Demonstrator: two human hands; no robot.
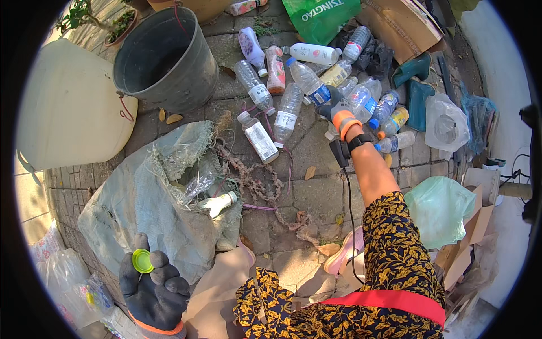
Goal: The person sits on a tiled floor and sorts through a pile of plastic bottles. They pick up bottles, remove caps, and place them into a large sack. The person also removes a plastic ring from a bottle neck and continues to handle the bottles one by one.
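Note:
My left hand [154,288], in a dark coated work glove, holds a green bottle cap [142,260] between thumb and fingers at the lower left. Beside it lies a woven plastic sack [131,199] with a clear crumpled bottle [199,186] and a white bottle [220,204] at its mouth. My gloved right hand [336,108] reaches into the spread of empty plastic bottles and is at the base of a blue-capped clear bottle [305,77]; its fingertips are partly hidden. A clear bottle [288,114] and a labelled bottle [258,137] lie to its left.
A black plastic bucket [199,63] and a large pale container [72,110] stand upper left. Frayed rope [250,169] lies on the paving. Cardboard [402,25] and a green bag [326,19] are at the top; a pale green plastic bag [440,209] lies right.

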